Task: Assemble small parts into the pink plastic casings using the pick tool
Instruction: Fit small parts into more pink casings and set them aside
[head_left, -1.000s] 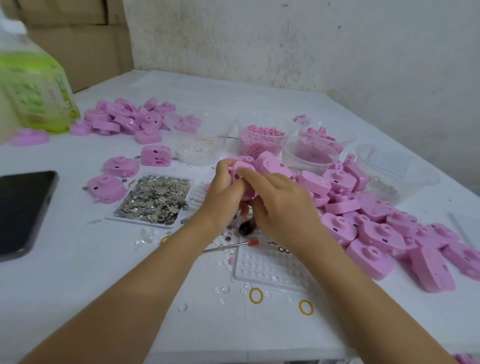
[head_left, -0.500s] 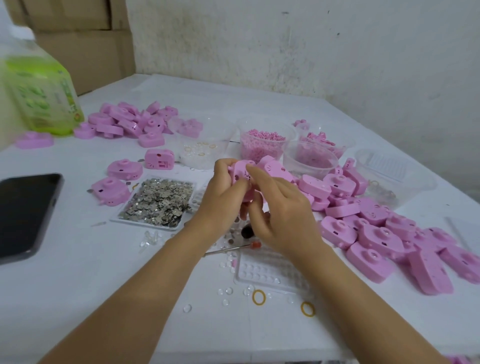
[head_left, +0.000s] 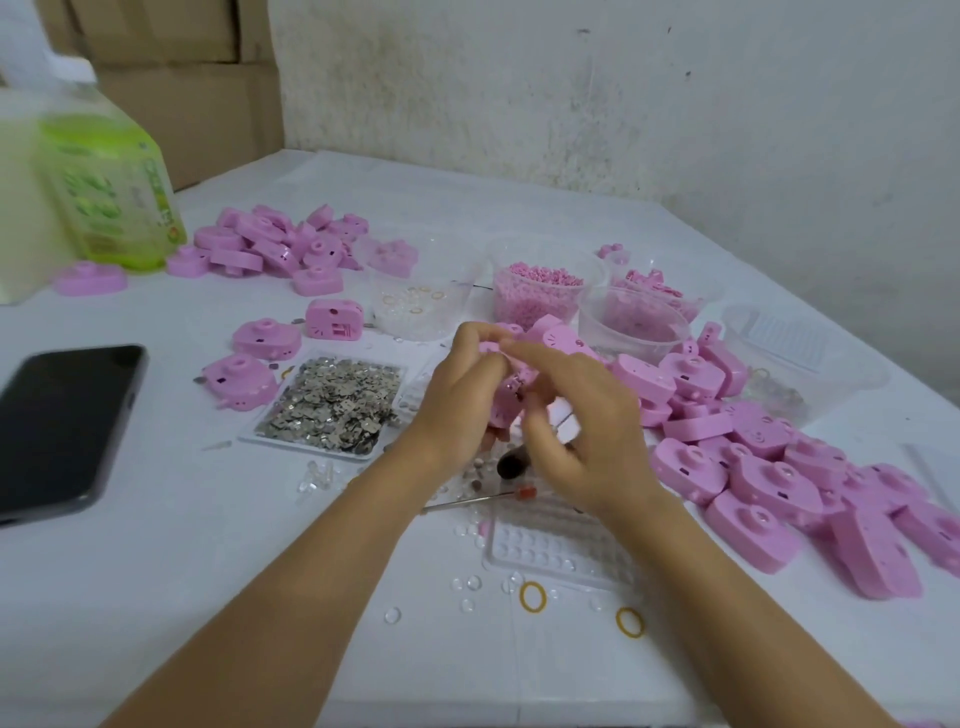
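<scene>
Where the white bench (head_left: 156, 597) spreads under everything, a heap of pink casings (head_left: 779, 467) lies along its right side, and a tray of silvery metal bits (head_left: 332, 402) sits left of centre. The left hand (head_left: 457, 400) grips one pink casing (head_left: 506, 410) above the bench. The right hand (head_left: 587, 441) lays its forefinger on that casing. Its other fingers curl, blurred, and I cannot tell whether they hold anything. A slim metal pick (head_left: 467, 501) lies on the bench beneath the hands.
</scene>
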